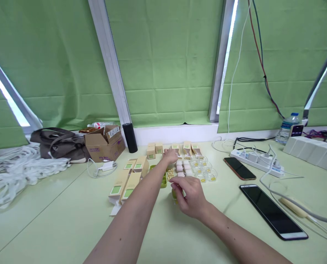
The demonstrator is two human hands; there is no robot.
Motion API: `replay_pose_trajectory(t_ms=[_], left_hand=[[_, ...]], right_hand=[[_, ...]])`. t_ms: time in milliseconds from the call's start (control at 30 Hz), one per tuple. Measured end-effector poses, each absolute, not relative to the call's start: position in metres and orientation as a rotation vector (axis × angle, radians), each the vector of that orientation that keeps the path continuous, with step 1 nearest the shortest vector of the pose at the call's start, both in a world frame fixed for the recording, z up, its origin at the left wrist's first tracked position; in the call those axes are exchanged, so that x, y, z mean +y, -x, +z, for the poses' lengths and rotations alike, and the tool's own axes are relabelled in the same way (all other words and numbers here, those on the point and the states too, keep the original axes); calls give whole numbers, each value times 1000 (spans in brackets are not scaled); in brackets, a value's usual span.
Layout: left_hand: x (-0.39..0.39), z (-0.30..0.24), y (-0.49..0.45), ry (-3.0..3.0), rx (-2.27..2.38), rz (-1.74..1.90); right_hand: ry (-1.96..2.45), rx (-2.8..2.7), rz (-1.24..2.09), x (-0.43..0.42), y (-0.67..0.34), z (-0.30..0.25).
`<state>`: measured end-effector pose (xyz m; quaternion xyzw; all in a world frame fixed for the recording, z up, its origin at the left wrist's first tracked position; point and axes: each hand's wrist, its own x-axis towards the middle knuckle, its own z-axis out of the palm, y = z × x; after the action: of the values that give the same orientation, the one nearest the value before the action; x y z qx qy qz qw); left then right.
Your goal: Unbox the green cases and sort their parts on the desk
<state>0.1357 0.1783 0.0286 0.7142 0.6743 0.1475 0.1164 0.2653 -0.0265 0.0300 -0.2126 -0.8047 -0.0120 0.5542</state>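
Note:
My left hand (pixel 170 156) reaches far forward to the small tan cartons (pixel 155 149) standing in a row at the back of the table, its fingers curled near one of them; what it grips is unclear. My right hand (pixel 189 196) is closer to me, fingers closed around a small green item (pixel 174 193) resting on the table. Between the hands lie pale pink caps (pixel 183 168) and several small clear containers (pixel 204 169) with yellow-green contents. More tan boxes with green squares (pixel 126 183) lie flat to the left.
Two dark phones (pixel 272 211) (pixel 239 168) lie at the right, beside a white power strip (pixel 257 159) with cables. At the back left are a cardboard box (pixel 105 143), a black cylinder (pixel 130 137), a brown bag (pixel 59 143) and a white pile of straps (pixel 17 170). A water bottle (pixel 287 128) stands far right.

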Motion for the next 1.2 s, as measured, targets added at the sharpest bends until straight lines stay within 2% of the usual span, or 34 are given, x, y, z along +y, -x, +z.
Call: replay_pose_trajectory(t_ms=[400,633,900,1000,1200], left_hand=[[164,48,-136,-2050,1872,572],[82,67,-109,-2191,1686,714],[-34,62,-91,-2382,1295,518],[-47,50,-94,-2301,1305,540],[-37,38,-85,-1997,1305,829]], right_hand=[[702,-1927,-174,-6,-285,31],[1009,-1832,-54,13,-305,31],[1151,-1764,84,20,-302,22],[1151,-1774,138,20,-298,17],[1062,-1756,278,16,-292,12]])
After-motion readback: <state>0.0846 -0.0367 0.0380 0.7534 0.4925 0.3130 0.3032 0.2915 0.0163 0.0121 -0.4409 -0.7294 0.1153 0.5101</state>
